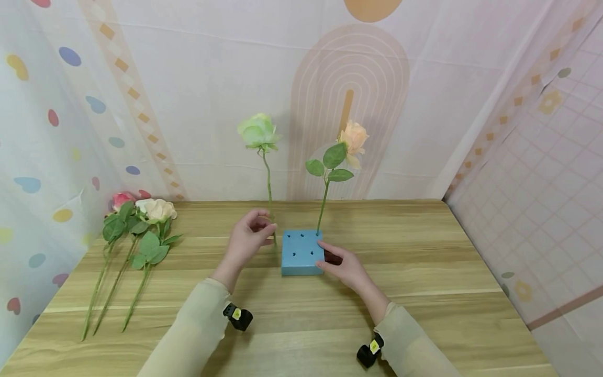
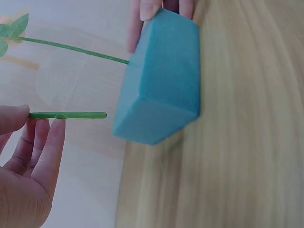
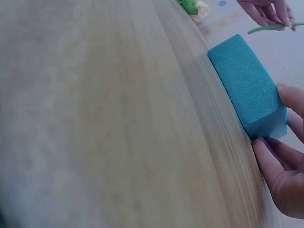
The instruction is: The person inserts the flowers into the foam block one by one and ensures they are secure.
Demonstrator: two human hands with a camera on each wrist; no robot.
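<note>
A pale green rose [image 1: 257, 132] stands upright in my left hand [image 1: 250, 234], its stem pinched between thumb and fingers. In the left wrist view, the bare lower end of that stem [image 2: 85, 115] points toward the top of a blue foam block [image 2: 171, 61], with a gap between them. The block [image 1: 301, 270] lies on the table with several small holes in its upper face. At its right side, my right hand [image 1: 346, 268] holds it by thumb and fingers. A peach rose [image 1: 354, 139] with green leaves is stuck in the block's far right hole.
On the left of the wooden table [image 1: 400, 324] lie several loose roses, among them a pink one [image 1: 122, 200] and a cream one [image 1: 159, 210], stems toward the front. A patterned cloth [image 1: 212, 78] hangs behind the table's back edge.
</note>
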